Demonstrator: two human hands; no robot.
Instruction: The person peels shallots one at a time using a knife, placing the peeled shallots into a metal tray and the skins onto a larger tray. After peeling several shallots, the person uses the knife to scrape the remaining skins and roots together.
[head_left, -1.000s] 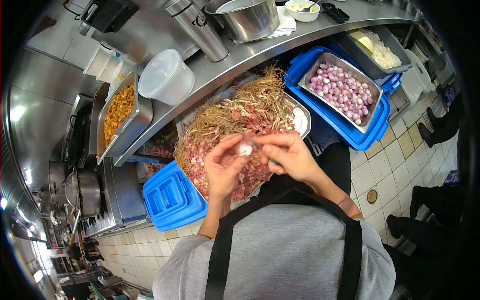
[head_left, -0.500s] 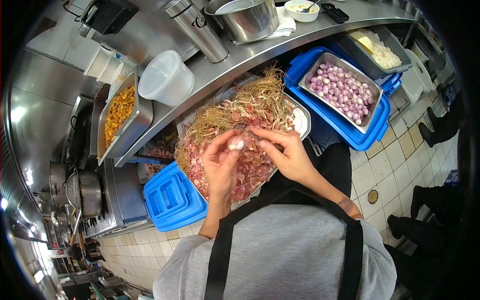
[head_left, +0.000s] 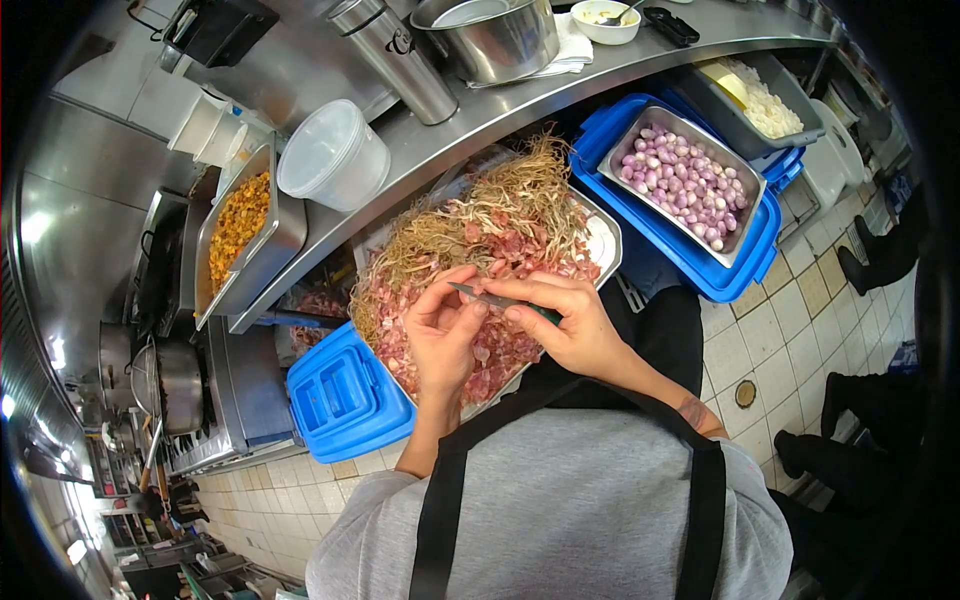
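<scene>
A small knife [head_left: 484, 296] with a dark green handle is gripped in my right hand [head_left: 582, 328], its blade pointing left towards the other hand. My left hand [head_left: 440, 335] is closed in a pinch at the blade's tip, on a small pale bulb, apparently a shallot, mostly hidden by the fingers. Below both hands lies a wide metal tray [head_left: 611, 240], heaped with pinkish bulbs and papery skins [head_left: 500, 362]. Dry stems and stringy roots [head_left: 520, 185] cover its far side.
Right of me, a steel pan [head_left: 752, 196] of peeled purple shallots [head_left: 685, 185] rests on a blue lid [head_left: 728, 285]. Another blue lid [head_left: 345, 395] lies on my left. The steel counter edge [head_left: 440, 150] runs across the far side. People's dark shoes [head_left: 850, 270] show at right.
The knife blade now shows between my hands, where a pale bulb was visible at the left fingertips before. My right fingers have shifted slightly; the tray and surroundings look the same.
</scene>
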